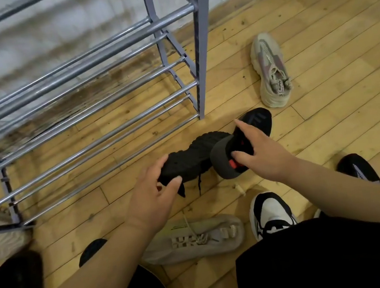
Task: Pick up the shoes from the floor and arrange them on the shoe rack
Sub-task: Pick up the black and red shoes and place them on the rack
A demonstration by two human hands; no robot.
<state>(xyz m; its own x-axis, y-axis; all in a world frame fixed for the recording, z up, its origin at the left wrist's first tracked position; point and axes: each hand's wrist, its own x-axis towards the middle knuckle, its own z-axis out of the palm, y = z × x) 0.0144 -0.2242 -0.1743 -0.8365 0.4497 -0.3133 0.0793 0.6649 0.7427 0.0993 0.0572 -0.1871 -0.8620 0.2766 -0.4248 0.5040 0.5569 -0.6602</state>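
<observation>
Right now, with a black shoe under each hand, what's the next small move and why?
Probably close both grips and lift. The left hand is curled around the black knit shoe and the right hand has fingers inside the black shoe with red tab, but both shoes look down at the floor. The shoe rack bars nearby are bare.

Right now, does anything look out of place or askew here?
Yes. The shoe rack holds no visible shoes. The beige sneaker near the person lies on its side, far from its mate right of the rack. The left hand and right hand each grip a black shoe, soles turned up.
</observation>
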